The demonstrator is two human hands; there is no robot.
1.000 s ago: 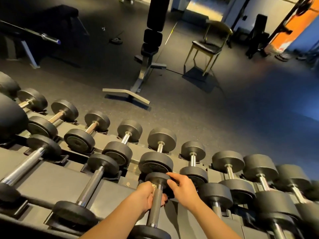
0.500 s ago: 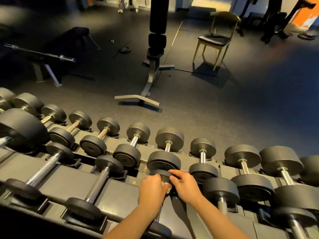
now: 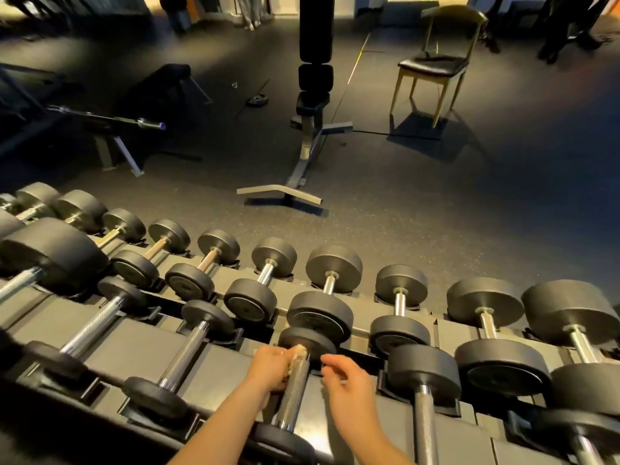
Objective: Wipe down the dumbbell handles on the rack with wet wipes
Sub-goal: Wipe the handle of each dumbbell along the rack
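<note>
- The dark metal rack (image 3: 134, 344) slopes toward us, with round, matte black dumbbells lying in its cradles.
- Our dumbbell (image 3: 312, 340) lies in the near row, straight ahead. Its far head is bare now; half a second ago our right hand steadied it.
- Its handle (image 3: 295, 397) is knurled, shiny steel. We judge this handle nearly wiped.
- Our left hand (image 3: 271, 367) has slid up and grips the wipe round the handle's far end.
- Our right hand (image 3: 349, 380) hangs just beside, loosely curled, holding nothing.
- The wet wipe (image 3: 298, 355) shows as a pale, crumpled wad.

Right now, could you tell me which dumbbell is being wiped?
The front-row dumbbell straight ahead: alone, its handle is gripped by the left hand through a wipe.
</note>
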